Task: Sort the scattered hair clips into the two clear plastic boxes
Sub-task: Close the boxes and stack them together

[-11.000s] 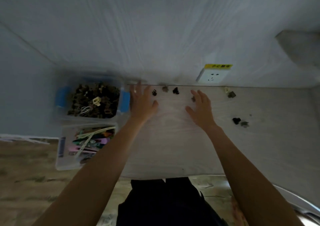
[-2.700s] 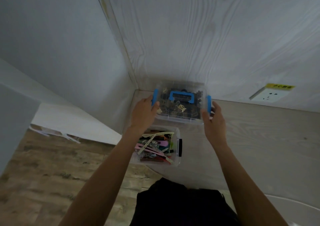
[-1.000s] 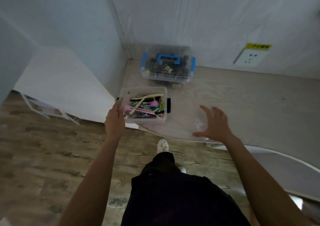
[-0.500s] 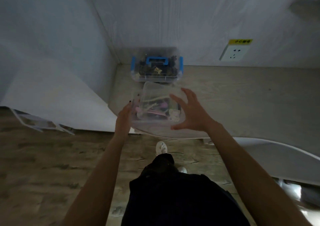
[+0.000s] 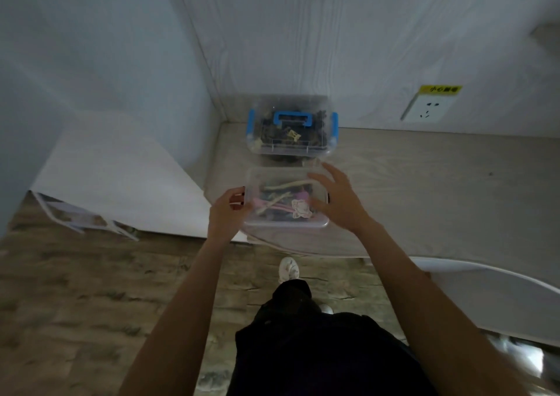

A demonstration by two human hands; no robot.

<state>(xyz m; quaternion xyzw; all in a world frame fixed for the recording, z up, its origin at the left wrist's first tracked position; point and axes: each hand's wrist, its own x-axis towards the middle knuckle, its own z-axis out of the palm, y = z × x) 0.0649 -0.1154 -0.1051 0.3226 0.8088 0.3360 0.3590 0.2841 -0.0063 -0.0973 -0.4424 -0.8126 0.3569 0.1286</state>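
Since half a second ago the clear lid [image 5: 285, 180] has come down flat onto the near box [image 5: 286, 224] of coloured hair clips [image 5: 281, 203], which sits at the bench's [image 5: 424, 189] near left corner. The left hand [image 5: 228, 214] grips the box's left end, fingers curled round its black latch. The right hand [image 5: 338, 200] lies spread on the lid's right side, fingers straight and pressing. Just behind, the blue-handled box [image 5: 291, 126] of dark clips stands closed against the wall, below and left of a socket [image 5: 428, 107].
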